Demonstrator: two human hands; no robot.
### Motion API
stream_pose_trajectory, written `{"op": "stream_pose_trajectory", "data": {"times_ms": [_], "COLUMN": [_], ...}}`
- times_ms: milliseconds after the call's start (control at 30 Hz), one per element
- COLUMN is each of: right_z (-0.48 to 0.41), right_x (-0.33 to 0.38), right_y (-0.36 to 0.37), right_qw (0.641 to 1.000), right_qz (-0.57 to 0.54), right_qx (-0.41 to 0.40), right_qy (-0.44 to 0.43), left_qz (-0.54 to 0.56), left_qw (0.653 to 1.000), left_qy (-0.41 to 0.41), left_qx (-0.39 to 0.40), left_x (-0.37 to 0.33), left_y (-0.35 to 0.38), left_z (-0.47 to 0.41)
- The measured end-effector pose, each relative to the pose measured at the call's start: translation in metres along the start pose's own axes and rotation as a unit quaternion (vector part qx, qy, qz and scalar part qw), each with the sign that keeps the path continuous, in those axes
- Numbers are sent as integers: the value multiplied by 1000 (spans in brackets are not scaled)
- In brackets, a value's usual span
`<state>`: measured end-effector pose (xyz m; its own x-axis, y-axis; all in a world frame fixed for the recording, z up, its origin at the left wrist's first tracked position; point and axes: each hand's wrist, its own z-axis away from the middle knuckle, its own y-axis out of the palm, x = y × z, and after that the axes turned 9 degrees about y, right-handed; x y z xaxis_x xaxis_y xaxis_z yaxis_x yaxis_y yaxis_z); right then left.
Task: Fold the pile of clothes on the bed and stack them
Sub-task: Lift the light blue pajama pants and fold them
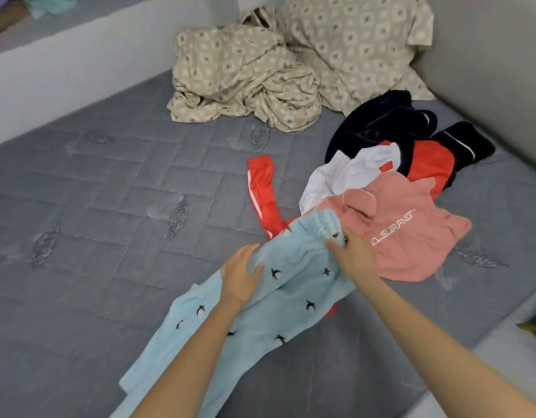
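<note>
Stretching across the grey quilted mattress [109, 182], the light blue fleece trousers [260, 309] with small penguin prints lie lengthwise from the near left toward the clothes pile, their gathered waistband at the far end. The left hand [241, 277] rests on the trousers' left edge, fingers curled around a fold of the blue fabric. Just to its right, the right hand [354, 254] pinches the waistband, thumb and fingers closed on the cloth. Behind the trousers a red garment with white stripes [262, 194] pokes out flat on the mattress. Further right sits the unfolded pile: a pink sweatshirt with white lettering [411, 236] in front, a white garment [348, 173] behind it, then a black garment [381, 122] at the back. Crumpled beige patterned bedding [260, 76] lies at the head of the bed.
</note>
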<state>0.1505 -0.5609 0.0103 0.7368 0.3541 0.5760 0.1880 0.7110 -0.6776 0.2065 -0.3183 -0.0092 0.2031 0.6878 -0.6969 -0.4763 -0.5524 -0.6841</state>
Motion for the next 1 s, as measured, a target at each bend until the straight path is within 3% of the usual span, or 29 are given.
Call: {"op": "stream_pose_trajectory", "data": {"times_ms": [133,233,333,500,633,767,867,933,1000], "right_z": [-28,-28,-9,34,65,87,97,96,93], "right_x": [-9,-10,-11,-3,15,29,31,28,23], "right_y": [48,74,114,194,254,306,328,330,325], "right_qw": [992,972,948,919,888,846,817,825,843], "right_qz": [116,131,149,184,216,249,272,272,257], "right_qx": [-57,-122,-73,52,119,159,152,152,149], "right_qy": [-10,-154,-273,-344,-389,-444,-485,-472,-449], "left_qz": [-61,-71,-71,-52,27,84,119,124,143], "left_qw": [997,996,993,973,948,943,945,950,958], "left_qy": [-28,-55,-89,-206,-297,-298,-301,-286,-245], "left_qx": [48,21,-22,-88,-116,-120,-56,-14,-25], "left_x": [69,104,137,205,257,275,277,275,272], "left_y": [22,14,0,-22,-38,-44,-51,-58,-67], "left_z": [36,61,85,134,172,186,181,180,182]}}
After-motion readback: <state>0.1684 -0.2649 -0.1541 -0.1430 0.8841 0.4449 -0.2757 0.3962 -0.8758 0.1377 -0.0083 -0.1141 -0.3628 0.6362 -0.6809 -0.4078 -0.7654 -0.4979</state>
